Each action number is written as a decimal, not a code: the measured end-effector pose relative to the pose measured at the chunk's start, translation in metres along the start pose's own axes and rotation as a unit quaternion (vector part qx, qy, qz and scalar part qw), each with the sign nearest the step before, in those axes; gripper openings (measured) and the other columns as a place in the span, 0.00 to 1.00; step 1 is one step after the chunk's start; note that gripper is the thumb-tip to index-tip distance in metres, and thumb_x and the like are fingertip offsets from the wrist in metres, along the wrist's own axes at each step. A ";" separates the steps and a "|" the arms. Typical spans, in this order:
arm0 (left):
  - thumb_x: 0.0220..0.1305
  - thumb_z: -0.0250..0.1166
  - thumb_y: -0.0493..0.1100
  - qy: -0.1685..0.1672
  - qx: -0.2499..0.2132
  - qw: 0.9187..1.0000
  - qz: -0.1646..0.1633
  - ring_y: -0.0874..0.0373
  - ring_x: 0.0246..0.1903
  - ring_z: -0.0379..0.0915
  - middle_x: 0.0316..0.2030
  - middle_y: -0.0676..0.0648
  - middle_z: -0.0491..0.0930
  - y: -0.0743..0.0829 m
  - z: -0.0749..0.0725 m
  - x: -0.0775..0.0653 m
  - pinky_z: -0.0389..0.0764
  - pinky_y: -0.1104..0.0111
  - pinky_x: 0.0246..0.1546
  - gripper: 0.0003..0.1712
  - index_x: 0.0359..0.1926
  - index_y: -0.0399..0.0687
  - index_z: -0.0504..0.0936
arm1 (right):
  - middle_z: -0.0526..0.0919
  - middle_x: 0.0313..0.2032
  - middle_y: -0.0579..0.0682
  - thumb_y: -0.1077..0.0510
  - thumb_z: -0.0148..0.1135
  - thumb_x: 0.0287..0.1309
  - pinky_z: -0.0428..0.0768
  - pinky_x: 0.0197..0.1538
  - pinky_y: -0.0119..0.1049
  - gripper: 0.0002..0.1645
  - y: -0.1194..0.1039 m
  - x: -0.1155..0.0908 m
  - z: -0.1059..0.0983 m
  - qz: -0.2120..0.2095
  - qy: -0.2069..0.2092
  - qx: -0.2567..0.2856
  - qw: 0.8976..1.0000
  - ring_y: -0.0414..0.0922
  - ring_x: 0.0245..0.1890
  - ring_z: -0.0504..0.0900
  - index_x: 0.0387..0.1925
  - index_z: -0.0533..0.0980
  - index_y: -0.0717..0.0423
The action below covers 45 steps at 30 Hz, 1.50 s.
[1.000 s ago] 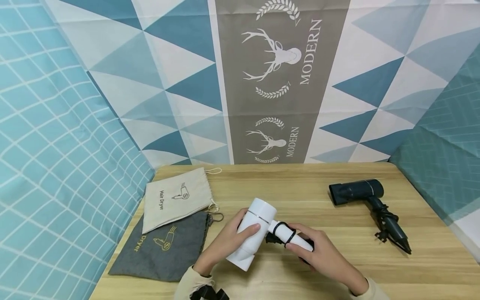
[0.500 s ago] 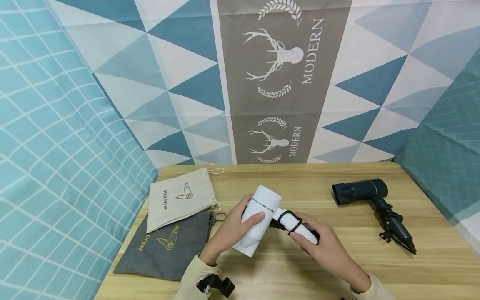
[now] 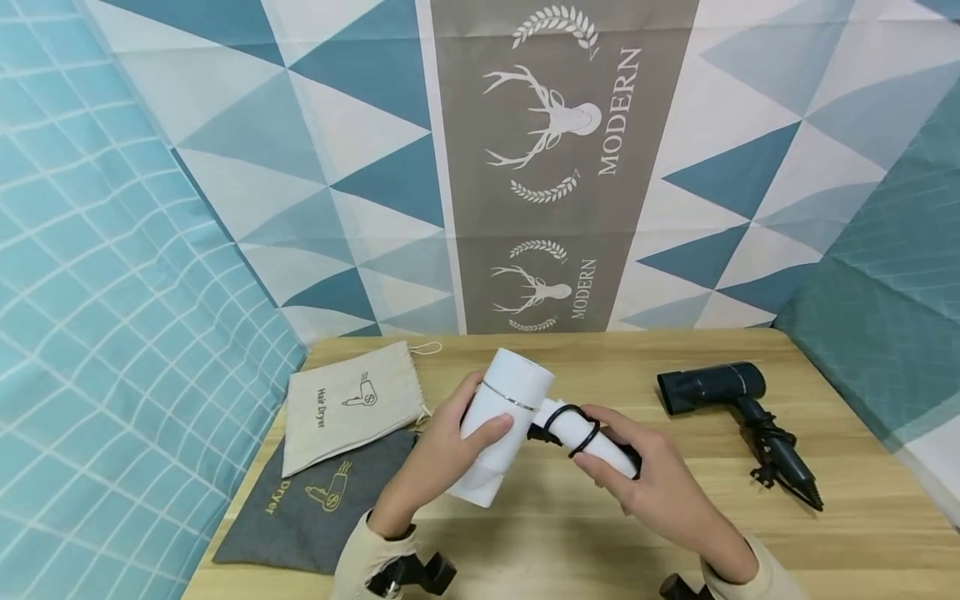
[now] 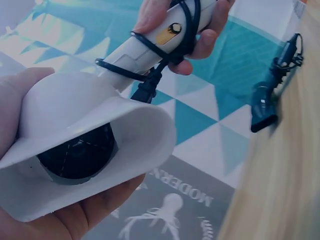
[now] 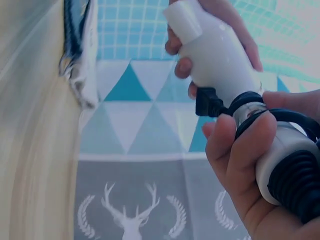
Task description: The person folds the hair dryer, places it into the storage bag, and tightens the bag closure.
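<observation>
A white hair dryer (image 3: 517, 379) is held above the table by both hands. My left hand (image 3: 442, 450) grips its barrel, thumb across the top and fingers underneath. My right hand (image 3: 652, 475) holds the handle (image 3: 581, 435), which has its black cord wound around it. In the left wrist view the wide white nozzle (image 4: 145, 130) faces the camera, with a dark opening inside. The cord's plug (image 5: 207, 102) sticks out beside the handle in the right wrist view.
A black hair dryer (image 3: 712, 387) with its cord wrapped lies on the right of the wooden table (image 3: 600, 558). At the left, a beige drawstring bag (image 3: 352, 404) printed "Hair Dryer" overlaps a dark grey one (image 3: 300, 525). Patterned cloth walls stand behind and beside the table.
Both hands have raised the white hair dryer a little, away from the near side of the table. Their grips stay the same. The bags and the black dryer have not moved.
</observation>
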<state>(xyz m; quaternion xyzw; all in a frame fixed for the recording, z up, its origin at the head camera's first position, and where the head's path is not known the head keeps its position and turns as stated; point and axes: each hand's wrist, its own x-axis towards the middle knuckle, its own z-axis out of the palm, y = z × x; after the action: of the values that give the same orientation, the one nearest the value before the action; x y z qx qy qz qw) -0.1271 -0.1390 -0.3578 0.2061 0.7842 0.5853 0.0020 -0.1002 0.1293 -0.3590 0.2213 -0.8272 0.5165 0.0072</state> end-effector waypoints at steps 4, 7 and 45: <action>0.69 0.63 0.48 0.001 0.002 1.000 0.008 0.51 0.34 0.80 0.42 0.44 0.78 0.007 -0.004 -0.003 0.83 0.59 0.28 0.29 0.68 0.62 0.65 | 0.81 0.31 0.47 0.53 0.65 0.66 0.75 0.16 0.36 0.27 -0.008 -0.003 0.001 -0.013 0.001 0.002 1.000 0.39 0.15 0.74 0.65 0.70 0.41; 0.70 0.63 0.48 0.003 0.004 1.000 0.029 0.51 0.33 0.80 0.42 0.45 0.78 0.009 -0.004 0.001 0.84 0.59 0.27 0.29 0.68 0.64 0.65 | 0.81 0.31 0.45 0.54 0.65 0.65 0.74 0.15 0.36 0.27 -0.011 -0.002 -0.002 -0.027 0.021 -0.009 0.999 0.38 0.14 0.74 0.64 0.71 0.38; 0.64 0.65 0.41 0.097 0.005 0.985 0.145 0.56 0.35 0.81 0.45 0.48 0.81 0.041 0.011 -0.016 0.84 0.61 0.30 0.35 0.70 0.60 0.65 | 0.86 0.45 0.51 0.70 0.73 0.51 0.78 0.31 0.30 0.38 -0.030 -0.010 0.003 -0.174 0.157 -0.084 0.968 0.39 0.32 0.83 0.64 0.74 0.54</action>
<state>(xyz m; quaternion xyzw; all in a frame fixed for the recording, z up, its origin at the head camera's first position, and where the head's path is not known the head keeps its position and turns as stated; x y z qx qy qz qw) -0.0967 -0.1245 -0.3276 0.2600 0.7450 0.5930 -0.1603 -0.0791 0.1190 -0.3376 0.2766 -0.8049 0.4639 0.2457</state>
